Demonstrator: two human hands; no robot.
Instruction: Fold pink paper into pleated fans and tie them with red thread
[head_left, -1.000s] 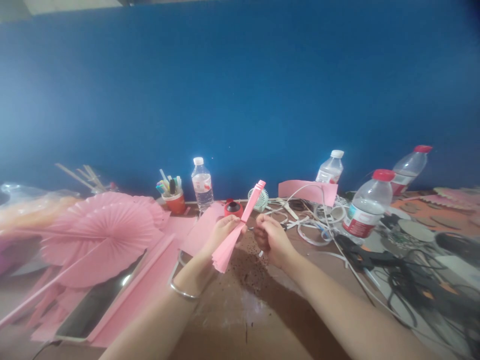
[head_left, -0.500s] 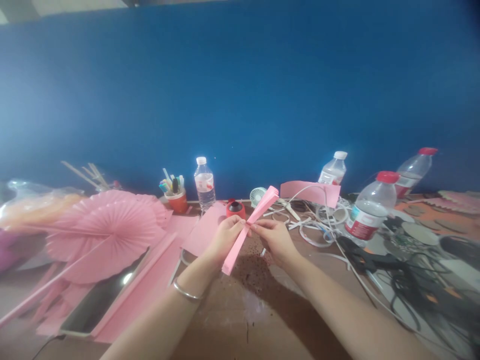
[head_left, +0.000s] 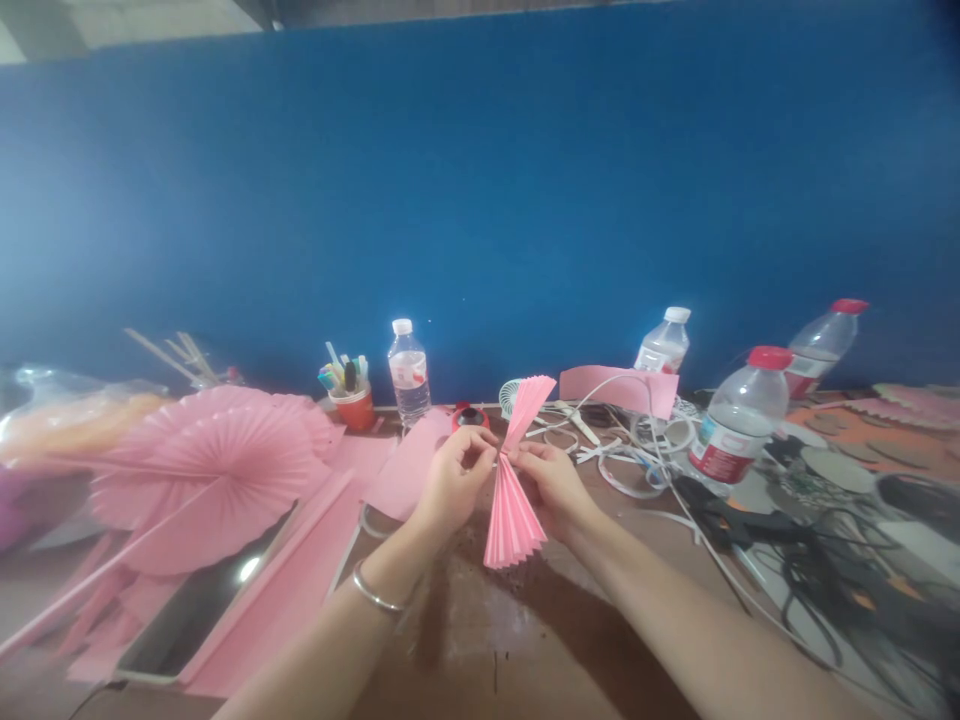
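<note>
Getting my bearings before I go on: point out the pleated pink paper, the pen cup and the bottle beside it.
Pleated pink paper [head_left: 514, 505]: head view, on the lower fanned folds.
Pen cup [head_left: 354, 411]: head view, on the orange-red wall.
Bottle [head_left: 409, 371]: head view, on its label.

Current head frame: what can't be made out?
Head view:
Left hand: whether it touches the pleated paper, too blurred.
Paper's narrow middle: partly under fingertips of the right hand.
White fan: partly hidden by the paper.
Nearer red-capped bottle: label wording too small.
Plastic bag: cut off by left edge.
</note>
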